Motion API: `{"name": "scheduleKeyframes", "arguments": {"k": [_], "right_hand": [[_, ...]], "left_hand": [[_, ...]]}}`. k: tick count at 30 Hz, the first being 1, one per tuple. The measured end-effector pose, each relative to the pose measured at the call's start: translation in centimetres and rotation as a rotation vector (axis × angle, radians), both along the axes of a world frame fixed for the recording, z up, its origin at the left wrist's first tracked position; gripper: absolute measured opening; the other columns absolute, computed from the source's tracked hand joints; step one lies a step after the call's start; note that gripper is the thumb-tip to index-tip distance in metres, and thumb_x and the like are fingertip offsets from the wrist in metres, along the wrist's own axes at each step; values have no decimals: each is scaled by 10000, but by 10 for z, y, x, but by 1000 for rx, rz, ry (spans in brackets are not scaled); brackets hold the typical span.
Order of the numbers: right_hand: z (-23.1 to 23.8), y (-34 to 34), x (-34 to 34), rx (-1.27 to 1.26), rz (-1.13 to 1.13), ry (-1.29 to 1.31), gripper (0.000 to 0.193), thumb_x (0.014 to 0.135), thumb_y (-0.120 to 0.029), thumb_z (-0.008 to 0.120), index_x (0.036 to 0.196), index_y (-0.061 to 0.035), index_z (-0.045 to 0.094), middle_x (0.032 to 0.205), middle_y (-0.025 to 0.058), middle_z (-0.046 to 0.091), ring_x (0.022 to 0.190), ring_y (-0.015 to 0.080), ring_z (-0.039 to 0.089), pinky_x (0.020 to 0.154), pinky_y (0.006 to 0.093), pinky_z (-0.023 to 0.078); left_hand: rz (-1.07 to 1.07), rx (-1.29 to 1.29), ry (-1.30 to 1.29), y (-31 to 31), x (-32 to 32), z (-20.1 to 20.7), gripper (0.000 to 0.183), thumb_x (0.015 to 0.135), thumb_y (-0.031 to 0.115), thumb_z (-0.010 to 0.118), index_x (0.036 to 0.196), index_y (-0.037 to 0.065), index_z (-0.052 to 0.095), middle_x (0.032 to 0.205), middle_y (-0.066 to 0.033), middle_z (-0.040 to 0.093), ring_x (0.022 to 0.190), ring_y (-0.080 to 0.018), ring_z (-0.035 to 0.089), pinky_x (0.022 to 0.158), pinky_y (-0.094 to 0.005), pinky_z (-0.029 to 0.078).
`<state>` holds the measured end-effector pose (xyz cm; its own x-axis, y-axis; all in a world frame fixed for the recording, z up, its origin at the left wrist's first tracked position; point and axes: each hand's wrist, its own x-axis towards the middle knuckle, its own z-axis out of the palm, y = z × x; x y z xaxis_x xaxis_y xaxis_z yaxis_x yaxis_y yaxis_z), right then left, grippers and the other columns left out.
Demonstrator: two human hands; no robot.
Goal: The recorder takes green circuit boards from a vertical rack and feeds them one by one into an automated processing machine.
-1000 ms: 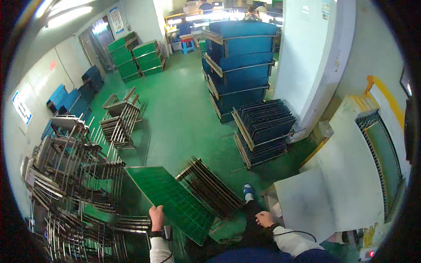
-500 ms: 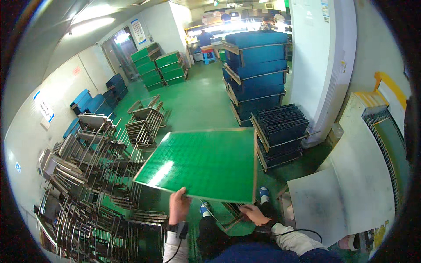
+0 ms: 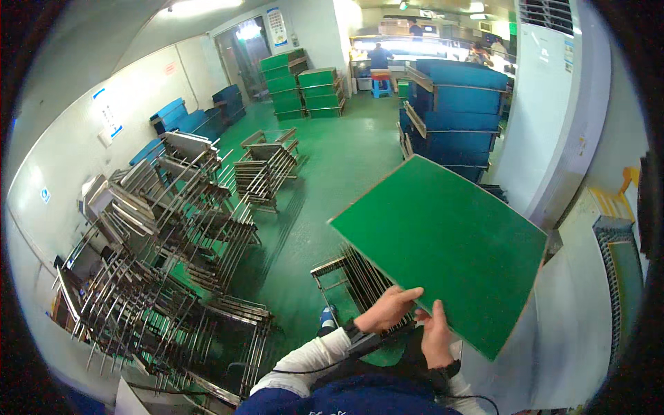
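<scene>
A large flat green panel point(image 3: 449, 249) with thin pale edges is held up at a slant in front of me. My left hand point(image 3: 387, 309) closes on its near left edge, with thumb and fingers pressed together at the rim. Close beside it, my right hand point(image 3: 436, 335) grips the same edge, thumb on the upper face and the other fingers hidden beneath. Under the panel stands a metal rack point(image 3: 353, 277) with several thin slots, partly covered by the panel and my hands. Whether it holds anything is hard to tell.
Empty-looking metal racks point(image 3: 173, 277) crowd the left side, with another rack stack point(image 3: 263, 169) beyond. Blue panel stacks point(image 3: 456, 111) rise ahead right; green stacks point(image 3: 321, 90) stand farther back. A pale machine point(image 3: 581, 290) with a toothed track is at right. People work in the background.
The green panel has turned and swung to the right. My hands have come together along its near edge. The room has shifted rightward in view, showing more of the metal rack beneath.
</scene>
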<state>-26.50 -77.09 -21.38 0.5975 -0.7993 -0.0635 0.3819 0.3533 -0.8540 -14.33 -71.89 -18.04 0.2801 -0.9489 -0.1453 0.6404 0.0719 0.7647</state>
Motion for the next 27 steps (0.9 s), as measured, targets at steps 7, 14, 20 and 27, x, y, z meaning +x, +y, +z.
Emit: {"name": "scheduleKeyframes", "arguments": {"k": [7, 14, 20, 27], "right_hand": [[35, -31, -54, 7, -78, -124, 330, 876, -290, 438, 1063, -26, 500, 1010, 69, 579, 812, 190, 571, 700, 291, 430], [31, -77, -146, -6, -451, -232, 308, 866, -261, 467, 1058, -25, 519, 1018, 84, 579, 859, 195, 550, 721, 309, 424], [10, -111, -232, -102, -705, -282, 364, 866, -228, 452, 1180, -44, 460, 997, 71, 516, 839, 164, 457, 788, 282, 363], [-31, -146, -337, -351, -781, -153, 460, 861, -128, 422, 1290, -6, 309, 1057, 171, 454, 937, 234, 452, 925, 325, 334]], "left_hand": [[-234, 12, -87, -28, -27, 11, 340, 865, 307, 497, 876, -19, 592, 821, -73, 611, 727, -127, 557, 639, -242, 441], [-317, 81, -174, -29, 12, -110, 342, 883, 241, 471, 1117, -8, 499, 1036, -84, 571, 918, -161, 548, 832, -275, 432], [-34, 406, 114, 43, 92, -281, 147, 815, 208, 532, 857, 69, 515, 789, -46, 573, 670, -166, 560, 555, -300, 459], [-161, 1021, -1128, 123, 116, -336, 258, 763, 292, 512, 774, 40, 568, 749, -103, 611, 664, -229, 590, 583, -372, 451]]}}
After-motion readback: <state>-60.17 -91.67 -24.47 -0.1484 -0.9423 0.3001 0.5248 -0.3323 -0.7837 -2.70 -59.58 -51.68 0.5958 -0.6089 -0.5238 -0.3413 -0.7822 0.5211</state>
